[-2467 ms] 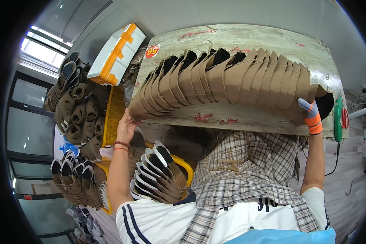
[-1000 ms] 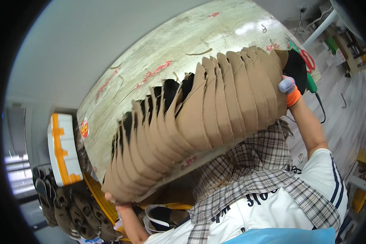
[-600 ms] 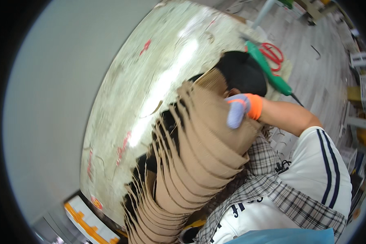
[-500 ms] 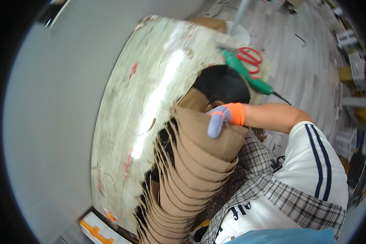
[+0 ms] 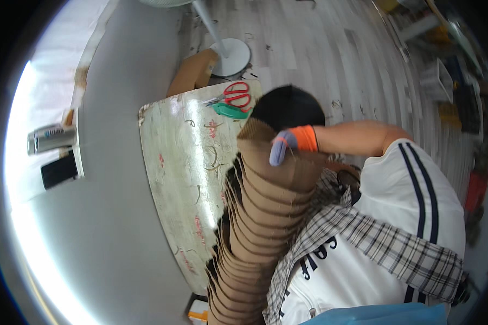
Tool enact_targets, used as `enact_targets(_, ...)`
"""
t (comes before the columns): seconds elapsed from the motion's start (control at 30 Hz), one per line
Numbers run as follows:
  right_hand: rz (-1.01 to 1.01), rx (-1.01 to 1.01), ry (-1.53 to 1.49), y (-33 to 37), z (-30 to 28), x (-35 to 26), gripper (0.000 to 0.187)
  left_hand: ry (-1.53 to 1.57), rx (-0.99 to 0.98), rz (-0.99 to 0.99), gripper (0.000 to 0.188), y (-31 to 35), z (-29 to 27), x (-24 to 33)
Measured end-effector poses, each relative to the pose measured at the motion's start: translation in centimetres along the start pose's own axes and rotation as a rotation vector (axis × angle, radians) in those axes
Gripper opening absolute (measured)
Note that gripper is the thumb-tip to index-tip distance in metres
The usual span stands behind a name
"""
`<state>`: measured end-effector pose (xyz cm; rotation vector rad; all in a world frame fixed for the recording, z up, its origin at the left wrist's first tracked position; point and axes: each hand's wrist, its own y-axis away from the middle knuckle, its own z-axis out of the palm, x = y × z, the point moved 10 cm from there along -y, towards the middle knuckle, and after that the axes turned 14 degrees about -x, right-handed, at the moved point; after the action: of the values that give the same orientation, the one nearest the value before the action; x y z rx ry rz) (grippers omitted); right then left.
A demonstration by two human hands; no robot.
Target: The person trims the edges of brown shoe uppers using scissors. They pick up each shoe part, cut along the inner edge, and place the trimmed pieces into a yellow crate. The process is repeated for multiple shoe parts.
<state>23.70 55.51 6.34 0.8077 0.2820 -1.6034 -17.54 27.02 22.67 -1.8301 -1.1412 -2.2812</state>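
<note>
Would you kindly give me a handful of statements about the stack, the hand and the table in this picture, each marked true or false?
1. The right hand presses on the end of a long stack of tan cut pieces. True.
2. The fingers showing on that hand are bare. False: they wear orange and bluish-grey finger covers.
3. Red-handled scissors lie on the worn table. True.
4. A green-handled tool lies on the floor, far from the scissors. False: it lies on the table right beside them.
5. The left hand grips the top of the stack in plain view. False: the left hand is not in view.
</note>
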Motion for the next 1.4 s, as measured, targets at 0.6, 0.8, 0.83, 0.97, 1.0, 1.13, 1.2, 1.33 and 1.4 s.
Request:
enact_targets(0.6, -0.450, 0.414, -0.140, 13.1, -6.7, 1.1, 0.035, -0.187, -0.666, -0.082, 0.088, -22.3, 19.6, 6.4)
enact_targets(0.8, -0.617, 0.580, -0.299, 18.1, -5.4, 3.1, 0.035, -0.286, -0.895, -0.155, 0.086, -27.4, 31.6, 6.6)
enact_targets(0.83, -0.629, 0.604, -0.340, 17.9, -4.9, 4.0, 0.035, -0.307, -0.933, -0.185, 0.086, -28.2, 33.9, 6.2)
enact_targets(0.97, -0.734, 0.714, -0.438, 18.8, -4.7, 7.8, 0.034, -0.355, -1.076, -0.255, 0.085, -32.6, 38.2, 2.7)
enact_targets(1.0, -0.766, 0.746, -0.469, 19.9, -4.4, 8.3, 0.034, -0.374, -1.120, -0.278, 0.084, -32.8, 40.2, 2.2)
enact_targets(1.13, -0.923, 0.868, -0.618, 23.1, -1.2, 11.9, 0.034, -0.467, -1.304, -0.392, 0.083, -33.7, 47.7, 0.4)
enact_targets(1.2, -1.012, 0.939, -0.699, 24.4, 1.0, 13.5, 0.034, -0.521, -1.423, -0.470, 0.083, -33.4, 51.8, -1.0)
enact_targets(1.33, -1.203, 1.051, -0.871, 26.7, 6.0, 16.1, 0.034, -0.583, -1.638, -0.648, 0.081, -32.4, 59.2, -5.0)
enact_targets(1.4, -1.275, 1.084, -0.925, 27.2, 7.7, 16.2, 0.034, -0.555, -1.691, -0.745, 0.077, -32.2, 62.3, -6.6)
